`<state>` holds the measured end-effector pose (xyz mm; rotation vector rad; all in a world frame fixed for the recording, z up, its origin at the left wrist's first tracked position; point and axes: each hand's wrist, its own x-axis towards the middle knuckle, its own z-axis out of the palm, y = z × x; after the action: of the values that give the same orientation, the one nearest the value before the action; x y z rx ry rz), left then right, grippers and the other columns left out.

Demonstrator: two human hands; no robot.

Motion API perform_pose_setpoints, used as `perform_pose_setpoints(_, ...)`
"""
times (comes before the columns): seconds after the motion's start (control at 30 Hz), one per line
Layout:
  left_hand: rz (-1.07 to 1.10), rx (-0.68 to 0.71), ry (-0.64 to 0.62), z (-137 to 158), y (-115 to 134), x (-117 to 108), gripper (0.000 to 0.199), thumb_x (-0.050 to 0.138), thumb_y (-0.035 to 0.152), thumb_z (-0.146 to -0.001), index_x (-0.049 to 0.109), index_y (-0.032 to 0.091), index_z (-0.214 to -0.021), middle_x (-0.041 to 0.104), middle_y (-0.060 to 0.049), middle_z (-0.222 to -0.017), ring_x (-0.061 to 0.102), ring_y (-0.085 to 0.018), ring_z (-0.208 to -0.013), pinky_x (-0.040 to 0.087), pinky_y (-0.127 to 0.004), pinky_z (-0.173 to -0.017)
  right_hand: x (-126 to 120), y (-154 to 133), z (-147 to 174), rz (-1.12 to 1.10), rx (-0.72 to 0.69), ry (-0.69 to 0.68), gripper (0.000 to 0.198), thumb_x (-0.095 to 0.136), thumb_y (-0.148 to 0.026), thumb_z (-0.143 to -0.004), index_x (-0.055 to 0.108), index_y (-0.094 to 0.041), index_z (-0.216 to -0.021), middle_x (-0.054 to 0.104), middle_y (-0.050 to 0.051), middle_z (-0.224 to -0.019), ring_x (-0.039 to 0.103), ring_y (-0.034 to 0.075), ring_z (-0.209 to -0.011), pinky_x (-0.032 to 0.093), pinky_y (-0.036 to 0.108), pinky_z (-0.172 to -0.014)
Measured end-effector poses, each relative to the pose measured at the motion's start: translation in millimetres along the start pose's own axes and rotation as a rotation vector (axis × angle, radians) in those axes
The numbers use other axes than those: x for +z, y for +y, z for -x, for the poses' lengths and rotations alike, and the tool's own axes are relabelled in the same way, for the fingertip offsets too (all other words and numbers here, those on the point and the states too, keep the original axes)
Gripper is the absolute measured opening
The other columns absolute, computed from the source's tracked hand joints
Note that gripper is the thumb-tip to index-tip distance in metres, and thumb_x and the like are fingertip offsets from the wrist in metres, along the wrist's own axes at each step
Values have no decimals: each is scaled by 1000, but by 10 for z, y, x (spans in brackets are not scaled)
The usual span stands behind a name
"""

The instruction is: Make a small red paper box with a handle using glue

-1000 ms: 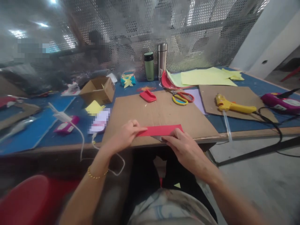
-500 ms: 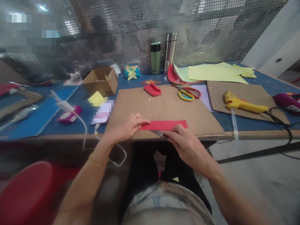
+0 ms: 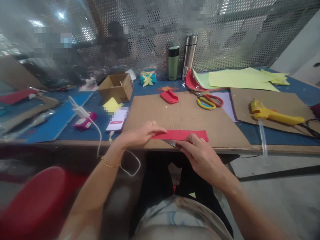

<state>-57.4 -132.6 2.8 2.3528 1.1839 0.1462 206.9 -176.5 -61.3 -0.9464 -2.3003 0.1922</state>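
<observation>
A flat red strip [image 3: 180,134], paper or thin felt, lies crosswise near the front edge of a brown cardboard sheet [image 3: 152,111]. My left hand [image 3: 142,134] closes on its left end with thumb and fingers. At the right end is my right hand [image 3: 200,150], its fingers closed on a thin pointed metal blade [image 3: 171,143] beside the strip's near edge; the handle is hidden by the hand. Farther back on the cardboard sits a folded red piece [image 3: 170,96]. Scissors [image 3: 209,101] with yellow and orange handles rest at the cardboard's back right.
A yellow glue gun [image 3: 277,116] lies on cardboard at right, its stick overhanging the table edge. Behind stand a green tumbler [image 3: 173,65] and steel flask [image 3: 190,53]. At left are an open box [image 3: 122,88], a phone [image 3: 117,120] and a white cable [image 3: 96,126].
The whole view has shifted, so things appear farther right. Both hands keep nearly the same hold on the strip and blade.
</observation>
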Motion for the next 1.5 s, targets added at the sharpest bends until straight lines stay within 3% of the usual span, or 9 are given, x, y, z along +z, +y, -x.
perform_pose_setpoints(0.27, 22, 15, -9, 3, -44, -1, 47, 32, 28, -109, 66, 22, -141, 62, -9, -114, 57, -20, -107, 43, -36, -103, 98, -43, -110, 42, -17, 8, 25, 50, -16, -105, 75, -14, -104, 63, 11, -92, 54, 20, -74, 40, 33, -66)
perform_pose_setpoints(0.73, 59, 64, -51, -59, -123, -55, 46, 36, 32, -109, 69, 27, -141, 62, -7, -105, 56, -19, -95, 44, -32, -93, 104, -109, -211, -24, 0, -56, 30, 47, -18, -106, 76, -13, -106, 59, 10, -89, 54, 20, -77, 40, 33, -66)
perform_pose_setpoints(0.93, 24, 43, -68, -48, -122, -62, 49, 32, 28, -109, 69, 25, -141, 57, -6, -101, 54, -18, -94, 43, -31, -91, 83, -118, -170, -95, -47, -26, 29, 49, -15, -105, 76, -16, -115, 60, 9, -90, 56, 20, -78, 41, 32, -68)
perform_pose_setpoints(1.17, 26, 42, -90, -71, -132, -70, 48, 35, 26, -106, 68, 25, -142, 59, -7, -104, 55, -18, -97, 44, -31, -93, 32, -130, -90, -55, -10, -55, 29, 48, -14, -105, 75, -15, -116, 60, 9, -91, 57, 21, -80, 43, 33, -69)
perform_pose_setpoints(1.5, -20, 12, -76, -61, -46, -95, 51, 38, 21, -100, 69, 24, -141, 62, -7, -105, 57, -20, -99, 44, -32, -96, -13, -55, 20, -21, 72, 18, 28, 47, -19, -106, 73, -16, -114, 62, 9, -94, 58, 19, -75, 44, 32, -65)
